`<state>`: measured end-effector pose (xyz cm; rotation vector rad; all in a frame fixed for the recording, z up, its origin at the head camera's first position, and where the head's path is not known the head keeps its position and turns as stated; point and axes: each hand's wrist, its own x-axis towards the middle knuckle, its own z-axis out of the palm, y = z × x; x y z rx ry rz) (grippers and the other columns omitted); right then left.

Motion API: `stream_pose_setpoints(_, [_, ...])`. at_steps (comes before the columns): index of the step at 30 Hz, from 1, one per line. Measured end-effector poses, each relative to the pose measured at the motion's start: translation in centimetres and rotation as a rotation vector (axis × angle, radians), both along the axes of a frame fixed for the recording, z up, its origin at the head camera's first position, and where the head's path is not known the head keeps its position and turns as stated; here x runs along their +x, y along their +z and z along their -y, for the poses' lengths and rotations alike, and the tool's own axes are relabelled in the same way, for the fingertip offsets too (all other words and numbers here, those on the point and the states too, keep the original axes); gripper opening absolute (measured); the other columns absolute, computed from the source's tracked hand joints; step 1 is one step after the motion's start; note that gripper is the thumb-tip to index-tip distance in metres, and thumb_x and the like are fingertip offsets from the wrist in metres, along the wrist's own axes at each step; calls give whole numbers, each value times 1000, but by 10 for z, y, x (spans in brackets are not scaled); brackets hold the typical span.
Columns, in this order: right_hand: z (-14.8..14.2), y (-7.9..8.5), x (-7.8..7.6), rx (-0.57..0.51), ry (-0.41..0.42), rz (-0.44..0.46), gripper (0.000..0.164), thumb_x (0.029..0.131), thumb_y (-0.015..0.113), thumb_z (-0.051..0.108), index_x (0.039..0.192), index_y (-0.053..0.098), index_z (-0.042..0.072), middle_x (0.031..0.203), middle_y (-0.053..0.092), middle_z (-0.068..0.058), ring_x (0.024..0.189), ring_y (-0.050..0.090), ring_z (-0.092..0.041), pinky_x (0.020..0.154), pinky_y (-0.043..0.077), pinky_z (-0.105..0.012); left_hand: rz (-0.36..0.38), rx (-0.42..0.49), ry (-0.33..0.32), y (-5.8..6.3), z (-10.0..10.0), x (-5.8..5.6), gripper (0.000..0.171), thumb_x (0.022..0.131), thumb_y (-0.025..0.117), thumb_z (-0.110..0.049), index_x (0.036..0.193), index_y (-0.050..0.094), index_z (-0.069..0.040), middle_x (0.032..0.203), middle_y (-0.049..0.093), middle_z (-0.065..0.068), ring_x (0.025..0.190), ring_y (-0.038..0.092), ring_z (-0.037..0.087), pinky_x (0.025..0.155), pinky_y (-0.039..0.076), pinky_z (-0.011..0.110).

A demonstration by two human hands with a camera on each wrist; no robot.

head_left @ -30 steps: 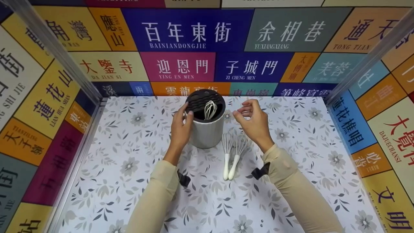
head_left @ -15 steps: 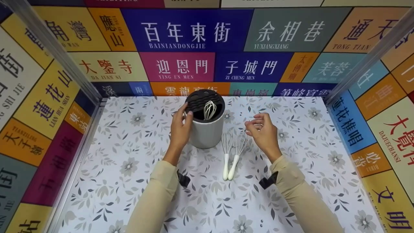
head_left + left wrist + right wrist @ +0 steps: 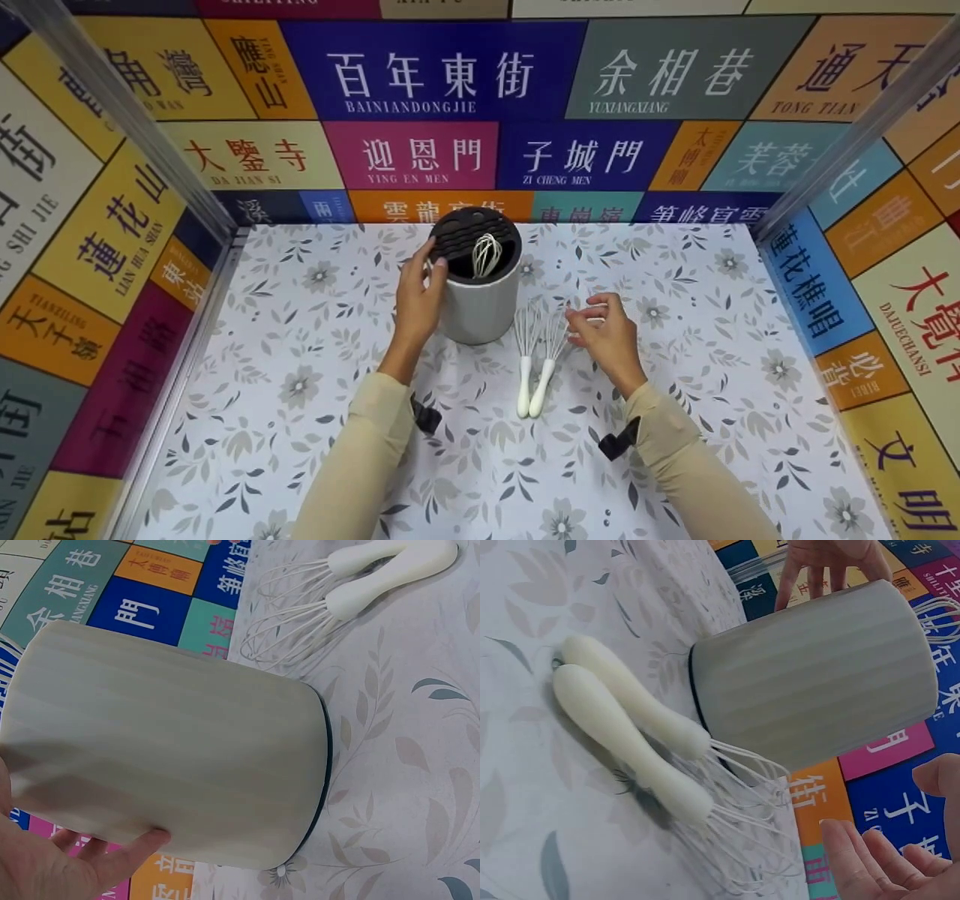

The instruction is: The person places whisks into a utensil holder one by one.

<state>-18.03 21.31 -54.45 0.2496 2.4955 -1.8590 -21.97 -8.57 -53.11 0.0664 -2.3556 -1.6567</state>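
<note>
A pale grey cylindrical utensil holder (image 3: 480,311) with a black slotted top stands toward the back of the table. One whisk (image 3: 487,255) is in its large opening, wire loops up. The left hand (image 3: 418,296) rests against the holder's left side, fingertips near the rim; the left wrist view shows a finger (image 3: 150,840) touching the wall. Two white-handled whisks (image 3: 637,742) lie side by side in front of the holder, their wires toward it. Beside those wires, on the right, the right hand (image 3: 609,334) hovers with loosely bent fingers and holds nothing.
White cloth with grey flowers and leaves covers the table (image 3: 300,450). Panels with coloured lettering (image 3: 420,154) wall it at the back and both sides. Clear strips (image 3: 847,112) run along the corners. A black wrist device (image 3: 619,439) sits on each sleeve.
The right hand has drawn back from beside the holder and come lower, near the wires of the lying whisks. The left hand, holder and whisks have stayed in place.
</note>
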Motion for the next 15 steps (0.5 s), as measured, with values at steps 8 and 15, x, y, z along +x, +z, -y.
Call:
stream_pose_setpoints(8, [-5,-32,5,-48,-18,69,50,92,76,28,125,47,4,111,65,-20,93,74,-37,77,63,-45,-3,1,4,0,0,0,47,107,52,-32,153,50,-21,149,52,13,134,52,26,115,43,45])
stream_pose_setpoints(15, [-3,-49,13,-8,-12,158,55,92,76,27,131,46,1,111,65,-19,92,75,-36,74,64,-42,-8,-4,1,-1,0,0,47,107,51,-32,153,49,-21,149,51,13,134,52,25,114,44,43])
